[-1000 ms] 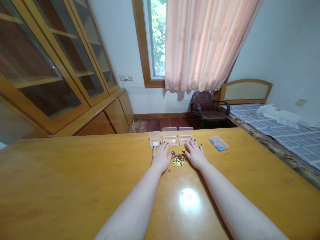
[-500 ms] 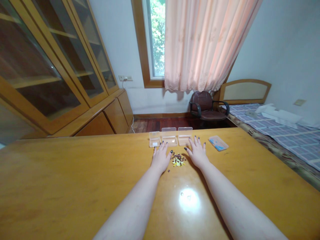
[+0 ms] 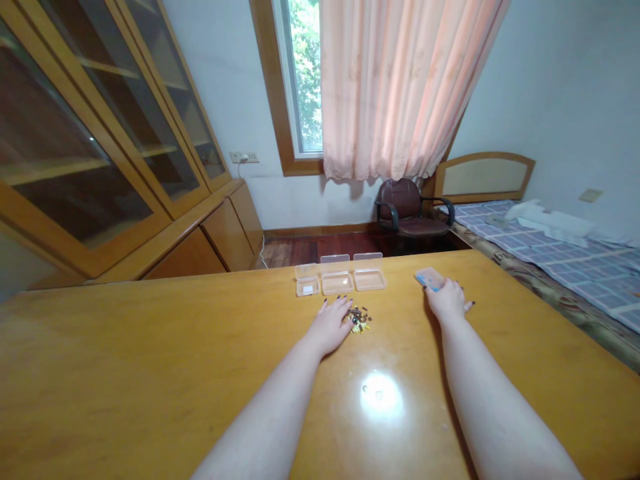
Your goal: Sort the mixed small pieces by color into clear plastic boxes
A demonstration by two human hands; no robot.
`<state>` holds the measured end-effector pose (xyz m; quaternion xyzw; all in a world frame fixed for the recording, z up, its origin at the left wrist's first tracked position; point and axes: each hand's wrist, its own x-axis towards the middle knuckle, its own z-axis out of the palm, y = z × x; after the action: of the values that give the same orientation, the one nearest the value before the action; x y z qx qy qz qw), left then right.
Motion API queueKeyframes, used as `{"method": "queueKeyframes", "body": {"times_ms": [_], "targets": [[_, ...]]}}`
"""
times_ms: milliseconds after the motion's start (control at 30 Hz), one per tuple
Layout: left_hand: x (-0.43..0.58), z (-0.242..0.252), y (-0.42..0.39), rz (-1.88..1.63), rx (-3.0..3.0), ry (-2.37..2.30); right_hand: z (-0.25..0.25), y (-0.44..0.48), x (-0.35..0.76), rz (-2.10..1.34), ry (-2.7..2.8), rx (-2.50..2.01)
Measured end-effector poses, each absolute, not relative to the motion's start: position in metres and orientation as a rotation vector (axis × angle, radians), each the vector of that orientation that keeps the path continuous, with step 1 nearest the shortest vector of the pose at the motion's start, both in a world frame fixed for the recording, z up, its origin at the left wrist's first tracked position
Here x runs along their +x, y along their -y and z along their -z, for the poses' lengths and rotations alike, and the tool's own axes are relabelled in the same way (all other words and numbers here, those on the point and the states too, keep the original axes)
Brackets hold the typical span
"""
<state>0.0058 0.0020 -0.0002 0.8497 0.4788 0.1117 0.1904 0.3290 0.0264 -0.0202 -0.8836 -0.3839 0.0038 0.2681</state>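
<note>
My left hand (image 3: 331, 325) lies flat on the wooden table (image 3: 150, 360), fingers spread, its fingertips touching a small pile of yellow and dark little pieces (image 3: 359, 319). My right hand (image 3: 447, 300) is out to the right, its fingers curled over the near end of a small clear box with blue contents (image 3: 428, 277). Three clear plastic boxes sit in a row beyond the pile: a small one (image 3: 307, 285), a middle one (image 3: 337, 279) and a right one (image 3: 369, 276), all with lids open.
A glass-fronted wooden cabinet (image 3: 100, 153) fills the left. Beyond the table stand a dark armchair (image 3: 407, 210), a window with a pink curtain (image 3: 395, 87), and a bed with a checked cover (image 3: 560, 253) at the right.
My right hand left the pile and moved right onto the small box with blue contents. My left hand shifted slightly right toward the pile. The view panned a little.
</note>
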Motion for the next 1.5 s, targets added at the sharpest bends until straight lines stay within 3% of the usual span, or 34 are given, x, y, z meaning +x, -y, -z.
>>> {"method": "queueKeyframes", "body": {"times_ms": [167, 300, 500, 600, 900, 1500], "targets": [[0.008, 0.002, 0.0, -0.298, 2.43, -1.286, 0.008, -0.026, 0.322, -0.007, 0.958, -2.294], [0.009, 0.002, -0.002, -0.529, 2.363, -1.314, -0.003, -0.018, 0.292, 0.096, 1.143, -1.844], [-0.002, -0.008, 0.0, -1.135, 2.31, -1.444, -0.003, 0.01, 0.208, -0.585, 1.639, -1.375], [-0.004, -0.011, 0.002, -1.096, 2.425, -1.308, 0.003, 0.017, 0.184, -0.805, 1.609, -1.268], [0.007, 0.0, -0.001, -0.883, 2.405, -0.933, 0.023, 0.004, 0.178, -1.033, 1.263, -0.926], [0.009, -0.006, 0.005, -1.01, 2.28, -1.287, 0.01, 0.014, 0.16, -1.032, 1.137, -1.137]]}}
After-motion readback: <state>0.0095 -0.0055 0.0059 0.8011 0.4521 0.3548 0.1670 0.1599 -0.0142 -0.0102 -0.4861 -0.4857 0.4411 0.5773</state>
